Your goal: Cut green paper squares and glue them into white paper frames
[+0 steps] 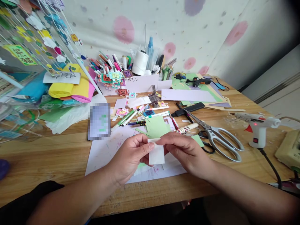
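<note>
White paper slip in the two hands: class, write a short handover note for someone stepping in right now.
Left hand: fingers pinch the white paper slip at its top left.
Right hand: fingers pinch its top right edge.
The slip hangs over a large white sheet on the wooden table.
Green paper lies just behind the hands; scissors and the glue gun lie to the right.
Done: slip is cut and in hand.
Left: no glue is visible on it; nothing is attached.
</note>
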`<control>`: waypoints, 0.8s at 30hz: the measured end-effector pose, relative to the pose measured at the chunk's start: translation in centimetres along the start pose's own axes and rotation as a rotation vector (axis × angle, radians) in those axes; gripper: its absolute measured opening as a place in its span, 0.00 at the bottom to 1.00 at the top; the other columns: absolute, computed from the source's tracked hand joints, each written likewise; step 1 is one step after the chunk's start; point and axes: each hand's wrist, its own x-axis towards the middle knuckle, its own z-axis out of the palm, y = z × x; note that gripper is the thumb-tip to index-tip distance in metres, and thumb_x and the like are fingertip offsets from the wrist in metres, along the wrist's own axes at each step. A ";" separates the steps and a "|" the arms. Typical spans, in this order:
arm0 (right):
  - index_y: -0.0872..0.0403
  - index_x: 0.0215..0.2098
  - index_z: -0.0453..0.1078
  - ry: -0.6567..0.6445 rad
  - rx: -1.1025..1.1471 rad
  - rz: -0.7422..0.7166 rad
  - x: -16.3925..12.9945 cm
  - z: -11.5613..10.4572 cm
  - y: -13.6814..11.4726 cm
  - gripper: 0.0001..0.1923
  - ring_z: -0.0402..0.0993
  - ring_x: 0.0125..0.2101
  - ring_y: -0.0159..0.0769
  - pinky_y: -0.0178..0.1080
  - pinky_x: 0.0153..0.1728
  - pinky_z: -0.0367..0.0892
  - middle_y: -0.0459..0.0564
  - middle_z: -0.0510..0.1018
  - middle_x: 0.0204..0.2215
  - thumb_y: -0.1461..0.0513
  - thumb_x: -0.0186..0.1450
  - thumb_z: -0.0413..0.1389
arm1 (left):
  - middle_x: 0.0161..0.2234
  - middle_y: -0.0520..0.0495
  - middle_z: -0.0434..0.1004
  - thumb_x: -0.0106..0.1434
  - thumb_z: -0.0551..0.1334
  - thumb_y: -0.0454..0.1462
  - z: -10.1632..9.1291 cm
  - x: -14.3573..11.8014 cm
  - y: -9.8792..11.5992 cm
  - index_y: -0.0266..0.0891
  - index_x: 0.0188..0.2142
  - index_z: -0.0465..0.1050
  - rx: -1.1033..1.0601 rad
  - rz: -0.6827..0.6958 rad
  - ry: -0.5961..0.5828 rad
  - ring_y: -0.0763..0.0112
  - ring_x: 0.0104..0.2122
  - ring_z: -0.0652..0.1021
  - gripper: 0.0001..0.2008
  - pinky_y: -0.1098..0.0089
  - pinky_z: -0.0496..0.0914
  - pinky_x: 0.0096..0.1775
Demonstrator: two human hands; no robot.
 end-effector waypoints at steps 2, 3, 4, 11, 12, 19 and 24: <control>0.49 0.49 0.70 -0.037 -0.104 -0.120 -0.1 -0.3 -0.1 0.21 0.73 0.32 0.33 0.39 0.34 0.70 0.48 0.75 0.34 0.73 0.63 0.48 | 0.21 0.56 0.69 0.55 0.67 0.40 0.0 -0.1 0.2 0.37 0.27 0.65 -0.029 -0.004 0.001 0.77 0.21 0.70 0.12 0.76 0.67 0.23; 0.48 0.51 0.69 -0.050 -0.141 -0.158 -0.1 -0.4 -0.1 0.23 0.74 0.33 0.33 0.39 0.36 0.70 0.49 0.76 0.34 0.74 0.63 0.48 | 0.21 0.55 0.69 0.55 0.67 0.40 0.0 -0.2 0.2 0.37 0.27 0.65 -0.046 -0.008 0.001 0.77 0.22 0.70 0.12 0.75 0.67 0.24; 0.48 0.51 0.69 -0.059 -0.161 -0.174 -0.1 -0.4 -0.1 0.23 0.74 0.35 0.34 0.40 0.37 0.69 0.49 0.76 0.35 0.74 0.62 0.49 | 0.22 0.55 0.69 0.54 0.68 0.40 0.1 -0.2 0.2 0.37 0.27 0.65 -0.063 -0.009 0.002 0.77 0.22 0.71 0.12 0.75 0.68 0.24; 0.50 0.35 0.74 0.053 -0.052 -0.070 -0.4 0.8 0.0 0.09 0.72 0.32 0.33 0.37 0.33 0.68 0.48 0.74 0.33 0.69 0.59 0.59 | 0.23 0.54 0.73 0.54 0.68 0.41 0.3 -0.7 0.0 0.37 0.29 0.67 -0.047 0.010 -0.002 0.76 0.22 0.74 0.12 0.72 0.71 0.27; 0.50 0.33 0.74 0.085 -0.019 -0.028 -0.4 1.0 0.1 0.06 0.72 0.32 0.33 0.36 0.32 0.68 0.48 0.73 0.33 0.67 0.59 0.60 | 0.24 0.53 0.74 0.55 0.67 0.41 0.2 -0.7 0.0 0.37 0.29 0.67 -0.010 0.015 -0.006 0.75 0.23 0.75 0.12 0.71 0.71 0.28; 0.51 0.28 0.72 0.201 0.279 0.185 -0.3 1.9 0.6 0.04 0.72 0.35 0.34 0.37 0.34 0.69 0.48 0.73 0.36 0.62 0.58 0.63 | 0.25 0.51 0.76 0.55 0.67 0.42 0.1 -0.6 0.0 0.36 0.28 0.67 0.119 0.032 -0.034 0.73 0.23 0.78 0.13 0.73 0.71 0.27; 0.51 0.28 0.65 0.259 0.363 0.236 -0.1 2.4 0.9 0.10 0.69 0.26 0.30 0.34 0.27 0.66 0.42 0.72 0.25 0.60 0.57 0.63 | 0.25 0.51 0.76 0.56 0.66 0.41 0.2 -0.8 0.1 0.36 0.29 0.68 0.155 0.023 -0.046 0.72 0.23 0.77 0.11 0.72 0.71 0.27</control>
